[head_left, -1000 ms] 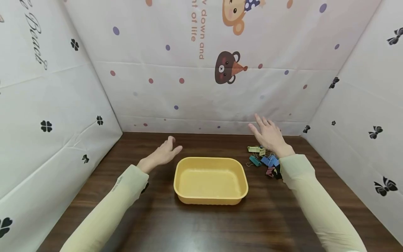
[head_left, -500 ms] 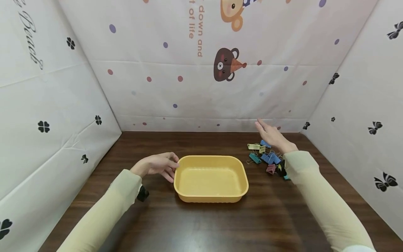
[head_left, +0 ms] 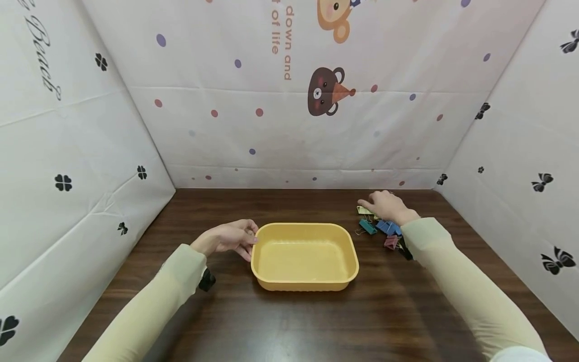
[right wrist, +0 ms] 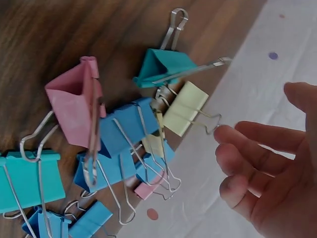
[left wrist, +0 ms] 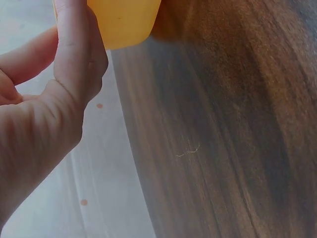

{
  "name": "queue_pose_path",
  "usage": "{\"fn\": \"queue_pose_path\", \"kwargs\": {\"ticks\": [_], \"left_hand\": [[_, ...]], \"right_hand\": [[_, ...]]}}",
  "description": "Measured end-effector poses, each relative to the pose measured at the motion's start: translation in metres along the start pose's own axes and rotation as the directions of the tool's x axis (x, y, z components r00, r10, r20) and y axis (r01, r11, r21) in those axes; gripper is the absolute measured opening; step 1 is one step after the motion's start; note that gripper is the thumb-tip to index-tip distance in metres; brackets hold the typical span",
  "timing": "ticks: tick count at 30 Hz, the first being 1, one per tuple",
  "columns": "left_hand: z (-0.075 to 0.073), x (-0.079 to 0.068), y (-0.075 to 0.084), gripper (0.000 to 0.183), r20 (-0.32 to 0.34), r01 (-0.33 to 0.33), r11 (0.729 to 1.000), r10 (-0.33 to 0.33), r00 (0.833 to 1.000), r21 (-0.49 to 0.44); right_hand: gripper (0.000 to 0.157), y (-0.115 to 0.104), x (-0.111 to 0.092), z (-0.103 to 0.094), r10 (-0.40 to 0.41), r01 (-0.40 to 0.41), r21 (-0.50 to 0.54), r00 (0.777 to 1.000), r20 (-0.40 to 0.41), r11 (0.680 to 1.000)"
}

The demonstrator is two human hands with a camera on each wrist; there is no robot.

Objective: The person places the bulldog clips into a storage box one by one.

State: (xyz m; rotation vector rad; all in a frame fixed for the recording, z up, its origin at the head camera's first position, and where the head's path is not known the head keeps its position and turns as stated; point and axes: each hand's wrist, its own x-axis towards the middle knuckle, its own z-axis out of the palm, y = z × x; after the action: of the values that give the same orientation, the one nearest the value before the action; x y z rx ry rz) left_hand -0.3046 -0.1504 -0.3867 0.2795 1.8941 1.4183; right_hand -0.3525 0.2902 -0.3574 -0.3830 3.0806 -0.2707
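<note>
A yellow plastic basin [head_left: 304, 257] stands on the dark wooden table. My left hand [head_left: 229, 238] holds its left rim, thumb over the edge and fingers against the outside wall. In the left wrist view, the left hand [left wrist: 59, 84] meets one end of the basin [left wrist: 130, 22]. My right hand [head_left: 388, 205] hovers over a pile of binder clips at the right. In the right wrist view, the right hand [right wrist: 270, 158] has loosely bent fingers with nothing between them. A fingertip lies close to the wire handle of a pale yellow binder clip [right wrist: 185, 108]; whether they touch, I cannot tell.
Around the yellow clip lie a teal binder clip [right wrist: 166, 67], a pink binder clip [right wrist: 74, 106], a blue binder clip [right wrist: 128, 128] and several others. A patterned white sheet [head_left: 253, 136] rises behind the table and along both sides.
The left hand has come down and right to take hold of the basin's rim. The right hand has lowered towards the binder clips, its fingers bending. The basin stays in place.
</note>
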Motion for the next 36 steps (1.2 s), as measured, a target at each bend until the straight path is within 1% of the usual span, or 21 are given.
{"fn": "queue_pose_path", "kwargs": {"ticks": [3,5,10,14,18,22,27,30,33,36], "left_hand": [[0.000,0.001,0.000,0.037,0.003,-0.003,1.000,0.003,1.000,0.008],[0.000,0.002,0.000,0.036,0.001,-0.001,1.000,0.001,1.000,0.008],[-0.001,0.001,-0.001,0.037,0.004,-0.009,1.000,0.009,1.000,0.008],[-0.001,0.001,-0.001,0.038,0.011,-0.015,1.000,0.015,1.000,0.002],[-0.001,0.001,-0.001,0.037,0.010,-0.019,1.000,0.019,1.000,-0.002],[-0.002,0.001,-0.001,0.036,0.010,-0.010,1.000,0.010,1.000,0.001],[-0.003,0.002,0.000,0.036,0.014,-0.006,1.000,0.006,1.000,0.008],[-0.003,0.002,0.000,0.036,0.015,-0.005,1.000,0.005,1.000,0.003],[-0.003,0.003,-0.001,0.037,0.016,-0.009,1.000,0.009,1.000,-0.004],[-0.002,0.002,-0.002,0.037,0.017,-0.013,1.000,0.013,1.000,-0.010]], "right_hand": [[0.046,-0.004,0.000,0.007,-0.008,0.010,-0.071,1.000,0.029,0.997],[0.043,-0.007,-0.001,0.011,-0.028,0.032,-0.127,0.999,0.039,0.991],[0.034,-0.014,-0.003,0.018,-0.072,0.080,-0.225,0.996,0.046,0.971],[0.023,-0.018,-0.004,0.023,-0.112,0.115,-0.237,0.993,0.023,0.965],[0.016,-0.019,-0.002,0.027,-0.139,0.130,-0.261,0.990,-0.016,0.956],[0.006,-0.020,-0.002,0.028,-0.138,0.124,-0.290,0.990,-0.029,0.949],[0.008,-0.019,-0.003,0.022,-0.114,0.106,-0.268,0.993,-0.013,0.958],[0.009,-0.018,-0.003,0.017,-0.108,0.102,-0.207,0.994,-0.020,0.973],[0.010,-0.017,-0.004,0.012,-0.116,0.111,-0.119,0.993,-0.030,0.987],[0.019,-0.017,-0.006,0.008,-0.141,0.139,-0.048,0.988,-0.054,0.989]]}}
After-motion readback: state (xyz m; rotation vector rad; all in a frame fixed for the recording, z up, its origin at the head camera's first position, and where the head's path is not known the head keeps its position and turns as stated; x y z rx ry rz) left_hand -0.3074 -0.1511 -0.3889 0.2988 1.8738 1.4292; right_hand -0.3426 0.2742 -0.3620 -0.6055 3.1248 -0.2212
